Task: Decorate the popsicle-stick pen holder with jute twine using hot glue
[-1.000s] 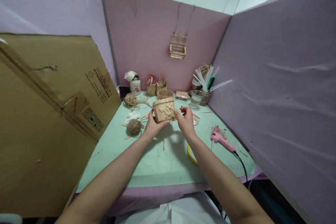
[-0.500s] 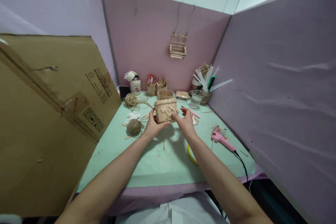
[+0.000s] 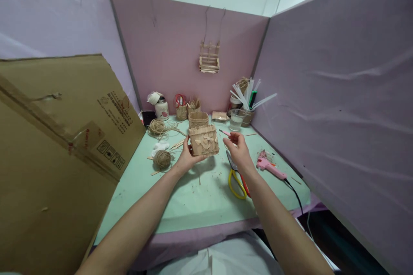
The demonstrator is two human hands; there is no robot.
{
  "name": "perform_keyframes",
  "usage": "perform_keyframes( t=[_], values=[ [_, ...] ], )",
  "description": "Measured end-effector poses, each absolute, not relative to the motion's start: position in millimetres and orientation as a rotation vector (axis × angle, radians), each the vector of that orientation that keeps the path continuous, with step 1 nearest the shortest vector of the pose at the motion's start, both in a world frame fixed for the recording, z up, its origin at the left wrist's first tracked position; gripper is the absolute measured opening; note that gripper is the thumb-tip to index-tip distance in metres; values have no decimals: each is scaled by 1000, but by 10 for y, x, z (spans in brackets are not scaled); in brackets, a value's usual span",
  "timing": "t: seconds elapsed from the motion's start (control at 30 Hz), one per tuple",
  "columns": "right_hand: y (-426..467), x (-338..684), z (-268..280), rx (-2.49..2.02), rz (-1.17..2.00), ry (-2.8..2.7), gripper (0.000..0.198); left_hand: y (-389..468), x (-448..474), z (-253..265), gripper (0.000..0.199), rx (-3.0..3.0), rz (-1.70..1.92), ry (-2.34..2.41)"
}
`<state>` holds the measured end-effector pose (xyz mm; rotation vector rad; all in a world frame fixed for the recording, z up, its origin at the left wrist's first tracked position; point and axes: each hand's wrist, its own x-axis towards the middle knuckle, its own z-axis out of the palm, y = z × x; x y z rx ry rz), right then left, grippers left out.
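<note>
My left hand point(image 3: 189, 154) grips a small wooden box point(image 3: 203, 141) by its left side and underside. Butterfly-shaped cut-outs and a braided trim decorate its front. To the right of the box, apart from it, my right hand point(image 3: 238, 148) hovers with loosely bent fingers, thumb and forefinger apart and nothing visible between them. Scissors point(image 3: 237, 184) with one yellow and one red handle lie beneath my right wrist, partly hidden by the arm. A pink pen point(image 3: 224, 132) lies just behind that hand.
Balls of twine point(image 3: 163, 160) lie at the left, beside a leaning cardboard sheet point(image 3: 64, 146). A pink glue gun point(image 3: 271, 167) with a black cord rests at the right. Behind stand a woven basket point(image 3: 198, 117), a cup of water point(image 3: 236, 120) and a pot of glue sticks point(image 3: 248, 117).
My right hand has let go of the box front and drawn off to the right. The box stays in my left hand, its front showing more fully. More of the scissors shows.
</note>
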<state>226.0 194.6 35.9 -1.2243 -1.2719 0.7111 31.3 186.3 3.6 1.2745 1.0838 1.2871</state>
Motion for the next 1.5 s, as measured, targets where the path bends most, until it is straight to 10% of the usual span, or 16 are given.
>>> perform_keyframes(
  t=[0.8, 0.93, 1.1, 1.5],
  values=[
    [1461, 2648, 186, -1330, 823, -1451, 38, 2040, 83, -125, 130, 1856, 963, 1464],
    [1411, 2652, 323, -1344, 769, -1479, 38, 2016, -89, -3, 106, 1957, 932, 1576],
    [1456, 2640, 483, -1315, 637, -1614, 34, 2008, -163, 124, 22, 1862, 1033, 1702],
    [2095, 2389, 616, -1237, 423, -1998, 35, 1945, -60, 201, 24, 1737, 1256, 1859]
  ],
)
